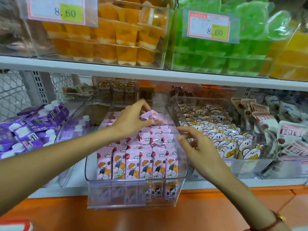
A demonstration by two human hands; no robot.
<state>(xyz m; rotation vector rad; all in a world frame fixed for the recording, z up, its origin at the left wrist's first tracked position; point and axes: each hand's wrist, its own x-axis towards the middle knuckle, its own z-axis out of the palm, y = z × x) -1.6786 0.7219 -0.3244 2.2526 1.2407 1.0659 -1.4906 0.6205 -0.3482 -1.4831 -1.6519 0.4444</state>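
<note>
LISTER: Entry 1, pink packet point(153, 116). Your left hand point(131, 119) pinched it, thumb above and fingers beneath, lifted over the far end of the clear bin point(133, 180) at 12 o'clock. It looked crumpled in the grip. I could not tell whether you held one packet or two.

CHECKER: Entry 2, right hand point(200, 144). Its fingers were spread and loose and held nothing. It was poised at 3 o'clock of the bin, just beside the right wall. Your two hands were apart.

LISTER: Risk one, as I judged it: so light a pinch could have let the packet slip. It would have dropped onto the loose heap point(155, 137) piled behind the upright front row point(136, 164) at 6 o'clock and disturbed it.

CHECKER: Risk two: the heap stood high near the 3 o'clock wall. A nudge from your right hand could have sent packets over into the bear packets point(216, 130) next door and mixed the stock.

LISTER: Risk three: the bin appeared drawn out past the shelf lip point(58, 191) at 6 o'clock. If you had leaned on its front, it could have tipped forward.
</note>
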